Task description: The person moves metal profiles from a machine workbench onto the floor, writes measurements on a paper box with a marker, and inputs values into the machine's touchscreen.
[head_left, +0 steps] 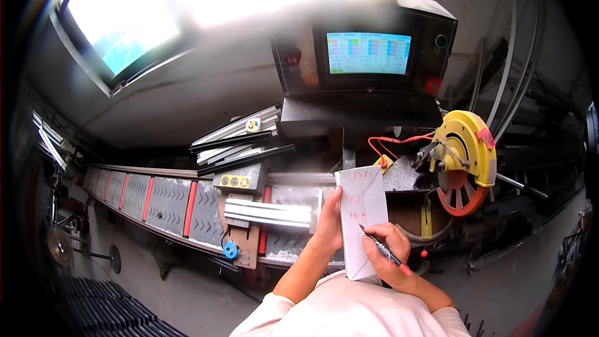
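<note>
A long white paper packet, with crease lines and red handwriting on its face, stands in front of my chest. My left hand grips its left edge, the thumb lying on the face and the other fingers hidden behind. Between the fingers of my right hand is a dark pen with a red end. Its tip points at the lower part of the packet; whether it touches the paper I cannot tell.
A conveyor-like bench with red strips runs left, carrying silver metal profiles on a fixture. More profiles lie behind. A yellow cutting saw with an orange guard stands right. Behind is a control panel screen.
</note>
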`<action>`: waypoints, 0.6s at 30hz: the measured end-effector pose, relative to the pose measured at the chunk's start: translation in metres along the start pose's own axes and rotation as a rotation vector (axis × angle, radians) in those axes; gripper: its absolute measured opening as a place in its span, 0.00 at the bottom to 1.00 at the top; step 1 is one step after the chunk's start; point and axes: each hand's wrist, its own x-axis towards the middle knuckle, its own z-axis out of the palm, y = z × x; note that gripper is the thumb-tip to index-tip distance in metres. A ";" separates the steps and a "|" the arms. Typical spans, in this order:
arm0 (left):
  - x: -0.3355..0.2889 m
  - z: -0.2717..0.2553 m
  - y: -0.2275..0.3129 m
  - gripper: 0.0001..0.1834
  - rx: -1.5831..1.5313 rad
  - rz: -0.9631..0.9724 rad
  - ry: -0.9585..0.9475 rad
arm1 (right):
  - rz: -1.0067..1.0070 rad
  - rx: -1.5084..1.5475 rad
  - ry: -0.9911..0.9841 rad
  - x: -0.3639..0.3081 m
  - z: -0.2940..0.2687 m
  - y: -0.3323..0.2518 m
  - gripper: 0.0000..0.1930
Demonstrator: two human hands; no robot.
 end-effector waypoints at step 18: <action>0.003 -0.001 0.001 0.36 0.003 -0.024 -0.064 | 0.002 -0.023 0.013 -0.007 -0.004 -0.002 0.09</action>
